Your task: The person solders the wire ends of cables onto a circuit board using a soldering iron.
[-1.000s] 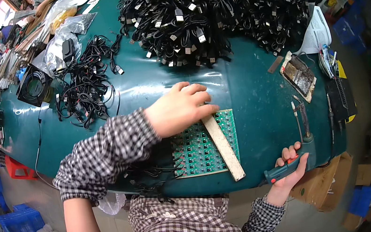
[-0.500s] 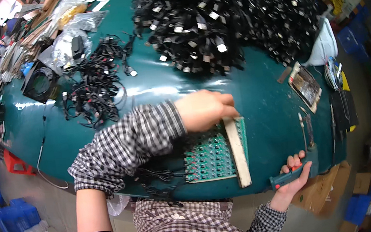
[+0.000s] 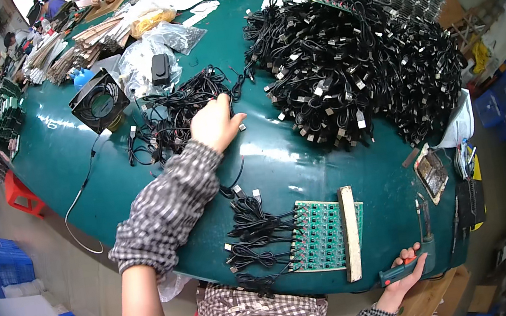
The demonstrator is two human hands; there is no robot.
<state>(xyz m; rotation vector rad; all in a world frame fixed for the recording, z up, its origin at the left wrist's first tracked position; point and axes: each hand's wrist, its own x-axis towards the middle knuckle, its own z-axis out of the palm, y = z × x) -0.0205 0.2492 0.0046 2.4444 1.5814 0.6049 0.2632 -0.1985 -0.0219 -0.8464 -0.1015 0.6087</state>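
My left hand (image 3: 215, 126) reaches over the small pile of black USB cables (image 3: 179, 113), its thumb apart from the fingers. The fingertips touch the cables and are partly hidden. At the lower right my right hand (image 3: 409, 267) is closed around the green handle of a soldering gun (image 3: 430, 253) with a red trigger; its tip points away from me. Between the hands lies a panel of small green circuit boards (image 3: 317, 236). A pale wooden strip (image 3: 350, 235) rests across its right part. Several coiled black cables (image 3: 253, 226) run to the panel's left edge.
A big heap of black USB cables (image 3: 331, 69) covers the far right of the green table (image 3: 155, 201). A black fan (image 3: 99, 102) stands left of the small pile, near plastic bags (image 3: 148, 56). A dirty metal tray (image 3: 431, 171) lies right. Other people's hands show at the far edge.
My left hand has moved from the wooden strip's far end, away and left to the small cable pile. The view has shifted, showing more of the far table. My right hand still holds the soldering gun.
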